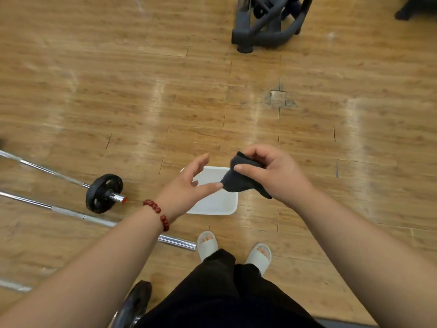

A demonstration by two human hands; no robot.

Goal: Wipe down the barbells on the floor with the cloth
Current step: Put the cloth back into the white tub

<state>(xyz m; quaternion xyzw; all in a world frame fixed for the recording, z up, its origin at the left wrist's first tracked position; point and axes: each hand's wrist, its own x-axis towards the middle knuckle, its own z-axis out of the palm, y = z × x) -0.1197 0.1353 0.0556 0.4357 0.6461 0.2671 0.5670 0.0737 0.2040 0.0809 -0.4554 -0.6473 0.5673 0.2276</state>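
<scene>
A dark grey cloth (238, 179) is bunched in my right hand (274, 172), held above a white tray (212, 204) on the wooden floor. My left hand (189, 188) is spread open beside it, thumb tip touching the cloth's lower corner. Left of the tray, a barbell with a black plate (104, 192) lies on the floor, its chrome shaft (42, 168) running up-left. A second bare chrome bar (71, 213) lies nearer me and ends by my left foot. Another dark plate (136, 301) shows at the bottom edge beside a chrome stub (14, 286).
My feet in pale slippers (208, 245) stand just behind the tray. A dark grey machine base (267, 24) stands at the top centre. A small metal floor plate (277, 99) is set in the boards ahead.
</scene>
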